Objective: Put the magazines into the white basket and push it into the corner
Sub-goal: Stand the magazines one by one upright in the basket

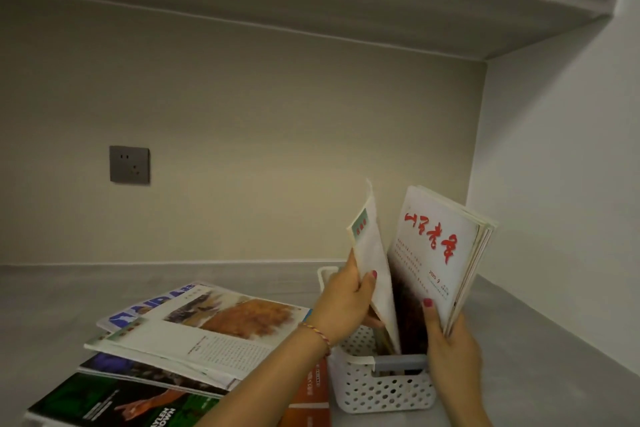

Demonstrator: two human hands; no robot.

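A grey wall socket point(129, 165) sits on the back wall at left. Below it, a loose pile of magazines point(194, 329) lies on the grey counter point(52, 305). The left hand point(346, 302) grips a pale magazine point(372, 274) standing in the white basket point(384, 388). The right hand point(450, 347) grips a red-lettered magazine point(436, 246), its lower end inside the basket, short of the corner.

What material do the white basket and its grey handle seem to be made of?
The white basket looks like moulded plastic with a matte finish: its walls carry regular rows of punched round holes. The grey handle is smooth and evenly coloured, probably plastic too, though rubber cannot be excluded.
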